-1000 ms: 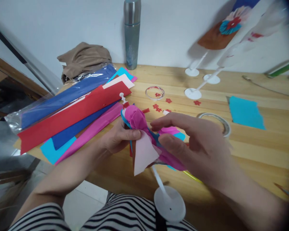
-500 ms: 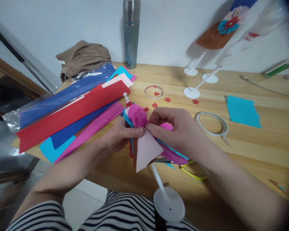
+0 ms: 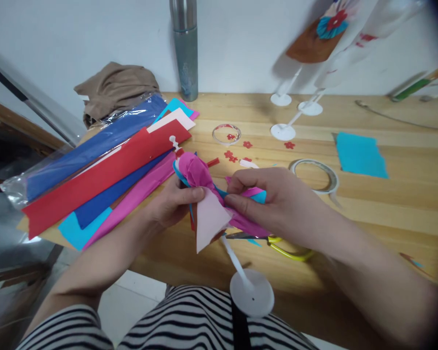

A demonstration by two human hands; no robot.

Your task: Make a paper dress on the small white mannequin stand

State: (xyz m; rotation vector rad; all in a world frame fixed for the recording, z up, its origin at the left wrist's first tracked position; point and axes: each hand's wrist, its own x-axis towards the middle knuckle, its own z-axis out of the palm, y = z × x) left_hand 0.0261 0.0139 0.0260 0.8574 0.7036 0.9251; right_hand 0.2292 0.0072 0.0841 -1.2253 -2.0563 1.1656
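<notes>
My left hand is closed around a small paper-dressed form on a white stand, its round base tilted toward my lap. A white knobbed tip sticks out at the top, with red just below it. Bunched pink paper wraps the upper part, and a pale pink triangular flap hangs beneath my left thumb. To the right, my right hand pinches blue and pink paper pulled out from the form's side. Scissors with yellow handles lie below that hand, partly covered by the paper.
Folded red paper and other coloured sheets lie at left, near a brown cloth and a flask. Beyond my hands are red paper flowers, a tape roll, a blue sheet and several white stands.
My right hand has drawn slightly away from my left, pulling blue paper out along the form's side. The camera view has shifted a little; my left hand keeps its hold.
</notes>
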